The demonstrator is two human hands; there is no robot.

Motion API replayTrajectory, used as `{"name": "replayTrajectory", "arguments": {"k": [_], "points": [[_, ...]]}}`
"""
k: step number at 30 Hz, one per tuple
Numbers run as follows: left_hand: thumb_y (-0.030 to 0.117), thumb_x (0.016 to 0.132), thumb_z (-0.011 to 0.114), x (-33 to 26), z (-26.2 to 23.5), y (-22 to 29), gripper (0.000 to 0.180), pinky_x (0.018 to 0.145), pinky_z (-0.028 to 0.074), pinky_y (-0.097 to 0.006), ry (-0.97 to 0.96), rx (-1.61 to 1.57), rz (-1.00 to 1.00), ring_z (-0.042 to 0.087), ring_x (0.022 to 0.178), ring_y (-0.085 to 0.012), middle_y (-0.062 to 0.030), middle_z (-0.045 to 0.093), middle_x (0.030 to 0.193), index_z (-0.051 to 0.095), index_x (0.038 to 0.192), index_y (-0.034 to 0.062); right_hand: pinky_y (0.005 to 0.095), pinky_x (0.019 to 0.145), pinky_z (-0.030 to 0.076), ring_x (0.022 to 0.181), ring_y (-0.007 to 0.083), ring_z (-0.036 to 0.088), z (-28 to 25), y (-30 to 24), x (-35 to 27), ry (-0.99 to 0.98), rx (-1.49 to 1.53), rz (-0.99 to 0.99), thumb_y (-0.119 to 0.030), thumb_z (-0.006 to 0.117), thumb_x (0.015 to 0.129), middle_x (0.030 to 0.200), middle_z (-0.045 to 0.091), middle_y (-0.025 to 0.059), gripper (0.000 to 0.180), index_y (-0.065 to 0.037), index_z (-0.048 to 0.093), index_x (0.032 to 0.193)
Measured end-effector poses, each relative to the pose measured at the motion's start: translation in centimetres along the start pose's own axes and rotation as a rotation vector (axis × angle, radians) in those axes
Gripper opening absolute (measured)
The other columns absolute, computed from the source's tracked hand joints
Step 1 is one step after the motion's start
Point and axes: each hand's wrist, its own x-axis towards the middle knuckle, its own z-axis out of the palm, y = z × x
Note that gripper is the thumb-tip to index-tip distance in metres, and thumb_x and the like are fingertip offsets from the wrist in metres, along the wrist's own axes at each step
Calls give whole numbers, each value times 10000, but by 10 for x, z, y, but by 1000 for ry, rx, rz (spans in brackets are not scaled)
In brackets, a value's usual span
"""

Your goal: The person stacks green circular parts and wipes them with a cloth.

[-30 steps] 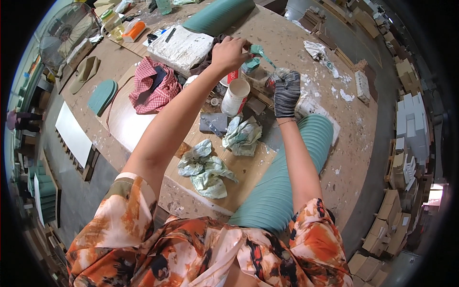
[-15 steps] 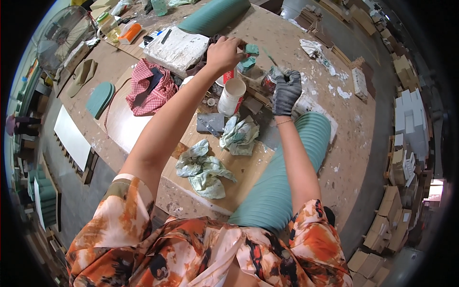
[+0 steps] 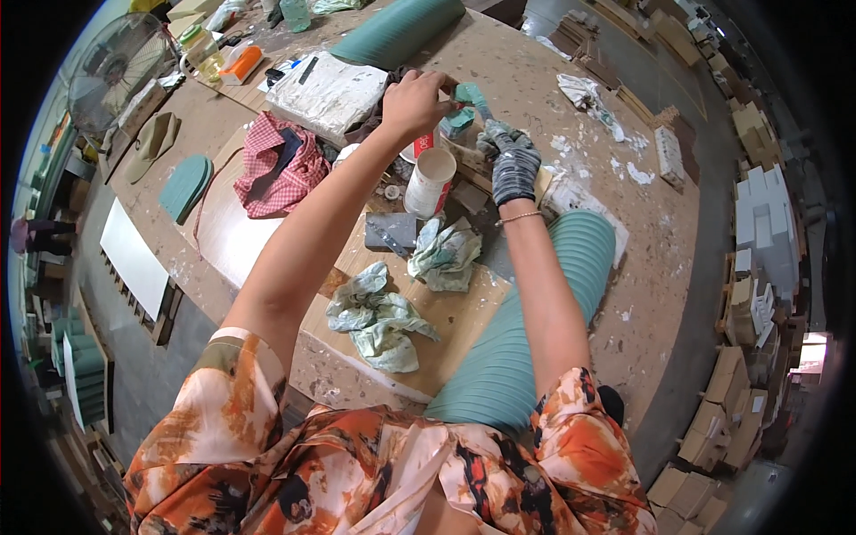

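Both arms reach out over the middle of the bench (image 3: 624, 294), a worn wooden top spattered with white filler. The left hand (image 3: 412, 100), bare, is closed with its fingertips pinched on one end of a small teal piece (image 3: 467, 94), which is held up above the far middle of the bench. The right hand (image 3: 510, 160), in a grey knit glove, is curled shut around a thin tool handle whose tip meets the same teal piece from the other side; the tool itself is too small to make out. Just under the hands stands a white cup (image 3: 429, 182) with a red label, upright, with small pots and scraps crowded beside it. Nearer the person, a grey block (image 3: 390, 233) lies beside a crumpled, paint-stained rag (image 3: 446, 254), and a second crumpled rag (image 3: 379, 316) rests on a bare wooden board (image 3: 464, 321) at the bench's near edge. A long ribbed teal panel (image 3: 544, 330) runs under the right forearm from the near edge toward the middle. To the left lie a red checked cloth (image 3: 276, 169) and a flat teal half-round shape (image 3: 184, 186). Toward the far edge are a wrapped white slab (image 3: 325, 89) and another ribbed teal panel (image 3: 397, 31). A fan (image 3: 111, 76) stands at the far left corner.
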Motion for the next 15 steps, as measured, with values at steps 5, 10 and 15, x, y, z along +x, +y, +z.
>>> {"name": "replayTrajectory", "arguments": {"k": [5, 10, 15], "points": [[384, 785, 703, -1, 4, 1, 367, 837, 452, -402, 38, -32, 12, 566, 1046, -225, -3, 655, 1039, 660, 1093, 190, 258, 547, 528, 580, 165, 624, -6, 3, 1, 87, 57, -47, -10, 686, 847, 766, 670, 103, 78, 33, 640, 894], [389, 782, 705, -1, 4, -3, 365, 833, 453, -406, 55, -7, 22, 564, 1049, -224, -4, 653, 1035, 662, 1083, 187, 265, 557, 539, 592, 165, 630, 3, 5, -7, 24, 1, -36, 12, 671, 848, 773, 675, 108, 61, 21, 645, 902], [376, 799, 691, -1, 1, 4, 365, 849, 464, -398, 18, 1, 17, 562, 1048, -239, -5, 646, 1068, 649, 1103, 179, 267, 559, 531, 597, 153, 628, -14, 9, 1, 93, 23, -50, -29, 670, 859, 773, 681, 89, 81, 16, 663, 926]]}}
